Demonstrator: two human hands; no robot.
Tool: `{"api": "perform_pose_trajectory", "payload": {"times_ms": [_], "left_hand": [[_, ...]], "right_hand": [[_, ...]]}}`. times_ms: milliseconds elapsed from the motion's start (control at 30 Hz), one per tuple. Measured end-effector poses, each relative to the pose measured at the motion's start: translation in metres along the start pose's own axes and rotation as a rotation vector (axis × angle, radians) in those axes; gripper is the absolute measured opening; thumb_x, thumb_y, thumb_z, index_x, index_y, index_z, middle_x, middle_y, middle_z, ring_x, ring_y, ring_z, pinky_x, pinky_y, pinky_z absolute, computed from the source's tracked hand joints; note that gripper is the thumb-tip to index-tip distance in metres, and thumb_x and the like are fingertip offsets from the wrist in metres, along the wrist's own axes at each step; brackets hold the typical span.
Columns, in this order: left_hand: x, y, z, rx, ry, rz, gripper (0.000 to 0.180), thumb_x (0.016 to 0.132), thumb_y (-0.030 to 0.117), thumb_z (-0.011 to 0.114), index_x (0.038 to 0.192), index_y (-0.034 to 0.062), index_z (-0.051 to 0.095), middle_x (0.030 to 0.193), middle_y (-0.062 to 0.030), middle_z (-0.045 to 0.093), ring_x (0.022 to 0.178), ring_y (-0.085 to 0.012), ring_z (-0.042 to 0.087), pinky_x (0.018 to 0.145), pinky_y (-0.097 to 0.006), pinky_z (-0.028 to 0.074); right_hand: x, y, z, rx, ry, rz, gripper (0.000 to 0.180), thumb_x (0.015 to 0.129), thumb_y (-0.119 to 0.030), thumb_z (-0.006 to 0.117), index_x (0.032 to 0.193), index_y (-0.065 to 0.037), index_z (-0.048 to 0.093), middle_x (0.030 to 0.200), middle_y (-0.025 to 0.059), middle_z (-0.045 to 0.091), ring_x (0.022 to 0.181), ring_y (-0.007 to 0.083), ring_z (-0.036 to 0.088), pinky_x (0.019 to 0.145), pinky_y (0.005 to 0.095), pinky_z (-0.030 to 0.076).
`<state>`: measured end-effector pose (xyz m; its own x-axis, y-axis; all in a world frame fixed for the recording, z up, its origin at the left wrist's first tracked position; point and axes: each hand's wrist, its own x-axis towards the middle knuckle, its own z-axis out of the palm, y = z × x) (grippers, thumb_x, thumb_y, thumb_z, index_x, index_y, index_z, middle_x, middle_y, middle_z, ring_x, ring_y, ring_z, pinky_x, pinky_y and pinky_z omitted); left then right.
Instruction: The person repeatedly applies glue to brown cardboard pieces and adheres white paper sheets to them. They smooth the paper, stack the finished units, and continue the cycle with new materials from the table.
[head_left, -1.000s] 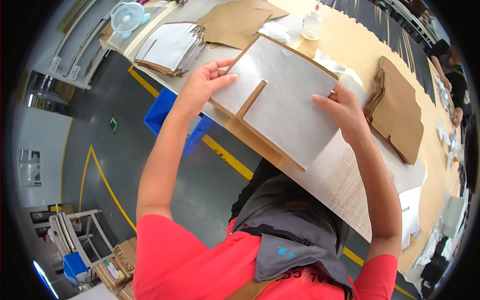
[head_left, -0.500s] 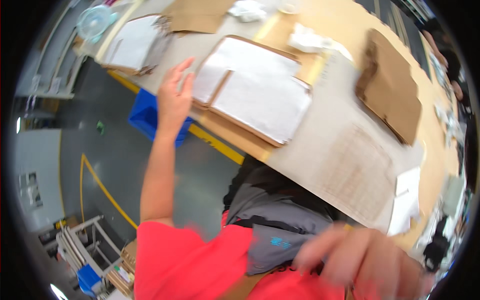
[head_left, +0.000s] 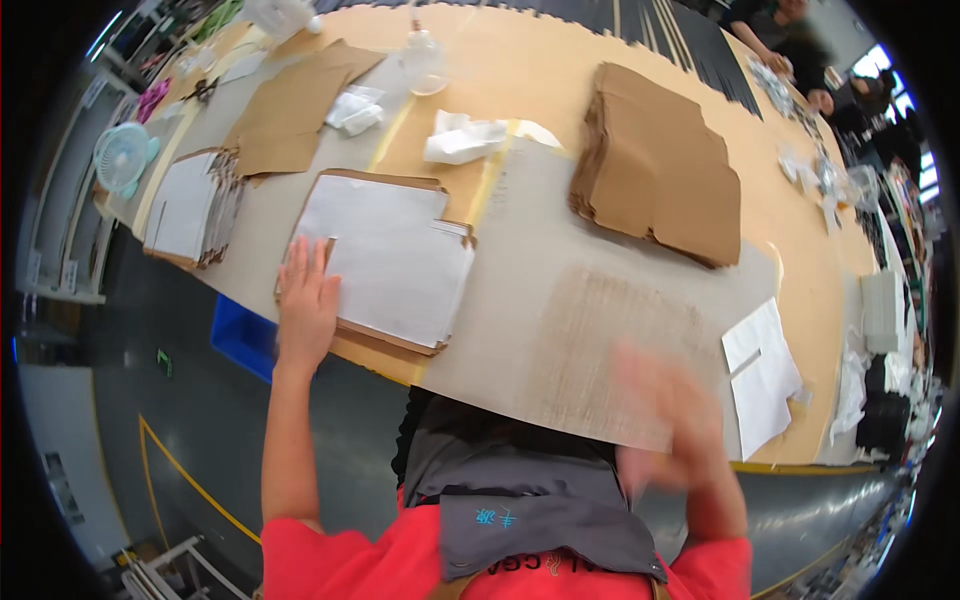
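Note:
My left hand [head_left: 308,308] lies with fingers stretched out on the left edge of a stack of white-faced, brown-edged cut sheets [head_left: 390,265]. The stack has a notch at its upper right corner and a slit near my fingertips. Over the table's front part hangs my right hand [head_left: 665,410], smeared by motion, so its fingers cannot be made out. Beneath and beyond it a brownish worn patch [head_left: 620,345] marks the grey table covering. Farther back on the right sits a thick stack of brown cut sheets [head_left: 655,165].
A smaller white-topped stack [head_left: 185,210] and brown sheets [head_left: 290,110] lie at the left, near a light-blue fan [head_left: 122,160]. Crumpled white paper [head_left: 465,137] and a clear bottle [head_left: 425,65] stand behind. A white cut sheet [head_left: 760,375] lies right; a blue bin [head_left: 243,335] is below the table's left edge.
My left hand has come down from the air onto the white stack's edge. My right hand has moved from low by my body up over the table front. The whole view has shifted.

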<state>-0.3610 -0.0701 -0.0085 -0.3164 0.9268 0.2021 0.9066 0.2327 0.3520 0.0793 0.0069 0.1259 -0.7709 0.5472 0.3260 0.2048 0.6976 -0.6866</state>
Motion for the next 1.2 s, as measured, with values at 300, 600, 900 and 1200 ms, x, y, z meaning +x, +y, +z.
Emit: {"api": "perform_pose_trajectory", "payload": {"times_ms": [300,600,900,1200], "left_hand": [[0.025,0.054,-0.026,0.098,0.000,0.108,0.051,0.107,0.032,0.047,0.155,0.0140,0.043,0.169,-0.0162,0.017,0.156,-0.0336,0.014,0.123,-0.060,0.007],[0.074,0.164,0.006,-0.516,-0.135,0.283,0.044,0.107,0.026,0.050,0.145,0.0062,0.054,0.156,-0.0196,0.044,0.145,-0.0321,0.041,0.117,-0.040,0.031],[0.171,0.324,0.078,-1.620,-0.674,-0.291,0.067,0.100,0.038,0.063,0.144,-0.0088,0.047,0.140,-0.0225,0.057,0.127,-0.0274,0.057,0.111,-0.036,0.043],[0.148,0.356,0.074,-1.062,-0.337,0.472,0.041,0.101,0.003,0.047,0.140,0.0054,0.057,0.107,-0.0120,0.072,0.094,-0.0153,0.066,0.087,-0.030,0.051]], "right_hand": [[0.050,0.183,0.020,-0.726,0.307,0.130,0.028,0.083,-0.015,0.079,0.106,-0.009,0.065,0.111,0.0045,0.066,0.108,0.0261,0.061,0.089,0.0379,0.048],[0.050,0.202,0.014,-0.256,0.567,0.235,0.013,0.095,-0.016,0.069,0.103,-0.009,0.063,0.105,0.0004,0.066,0.095,0.0180,0.063,0.082,0.0327,0.049],[0.034,0.196,-0.007,0.195,0.947,0.258,0.017,0.105,-0.016,0.059,0.118,-0.005,0.056,0.118,0.0070,0.070,0.113,0.0149,0.063,0.100,0.0299,0.048],[-0.020,0.176,-0.033,-0.255,0.948,0.352,0.049,0.096,-0.023,0.072,0.136,-0.004,0.050,0.144,0.0121,0.056,0.133,0.0266,0.053,0.114,0.0403,0.038]]}}
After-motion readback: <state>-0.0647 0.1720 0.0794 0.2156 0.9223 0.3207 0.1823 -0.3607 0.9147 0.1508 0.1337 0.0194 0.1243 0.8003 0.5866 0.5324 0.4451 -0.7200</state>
